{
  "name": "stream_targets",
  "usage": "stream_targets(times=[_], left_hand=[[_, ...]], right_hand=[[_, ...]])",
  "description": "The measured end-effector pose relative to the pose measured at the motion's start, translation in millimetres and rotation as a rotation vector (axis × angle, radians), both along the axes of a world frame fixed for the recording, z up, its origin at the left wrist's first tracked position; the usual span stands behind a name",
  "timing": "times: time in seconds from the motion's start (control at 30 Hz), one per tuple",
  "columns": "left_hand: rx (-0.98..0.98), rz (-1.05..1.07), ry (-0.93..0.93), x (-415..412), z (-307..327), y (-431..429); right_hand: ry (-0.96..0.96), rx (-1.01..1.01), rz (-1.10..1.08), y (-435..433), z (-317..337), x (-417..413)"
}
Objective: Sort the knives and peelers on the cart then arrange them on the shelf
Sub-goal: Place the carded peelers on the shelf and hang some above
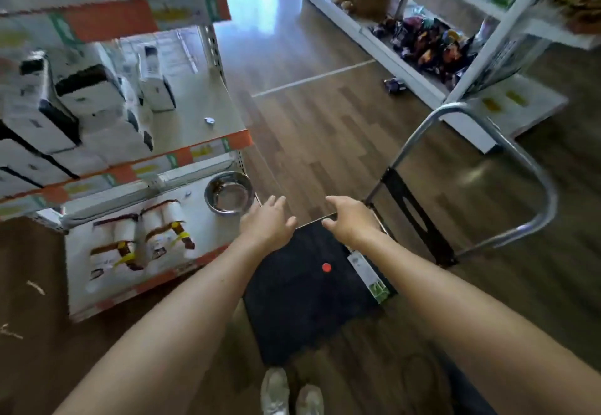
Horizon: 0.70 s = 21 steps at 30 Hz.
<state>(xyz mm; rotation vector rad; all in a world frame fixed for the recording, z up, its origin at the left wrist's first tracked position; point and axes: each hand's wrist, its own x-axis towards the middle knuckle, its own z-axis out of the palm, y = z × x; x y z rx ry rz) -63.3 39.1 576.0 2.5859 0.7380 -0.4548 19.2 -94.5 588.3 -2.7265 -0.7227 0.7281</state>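
A flat black cart with a red dot on its deck stands on the floor below me. One packaged item, a white and green card, lies along the cart's right edge. My left hand hovers over the cart's far left corner with fingers spread and holds nothing. My right hand reaches over the far edge, fingers loosely bent, and also holds nothing. The shelf unit with orange price strips stands to the left of the cart.
White and black boxes fill the shelf's middle level. The bottom level holds packaged items and a steel bowl. The cart's metal handle rises at the right. Another shelf with snack bags lines the far right. My shoes stand behind the cart.
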Motion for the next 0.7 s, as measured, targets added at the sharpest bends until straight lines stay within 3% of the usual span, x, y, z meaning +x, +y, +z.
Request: stream_targets(times=[0.17,0.4,0.6,0.7], left_hand=[[-0.110,-0.004,0.024,30,-126,-45],[-0.339,0.152,0.119,69,-362,-114],[-0.494,0.375,-0.118,141,-540,-130],[-0.750,0.587,-0.288,168,-601,-123]], right_hand=[[0.094,-0.050,-0.136,-46,-125,14],[0.156,-0.108,-0.221,-105,-356,40],[-0.031,0.012,-0.293,-115,-535,113],[-0.127,0.040,-0.285,-107,-587,148]])
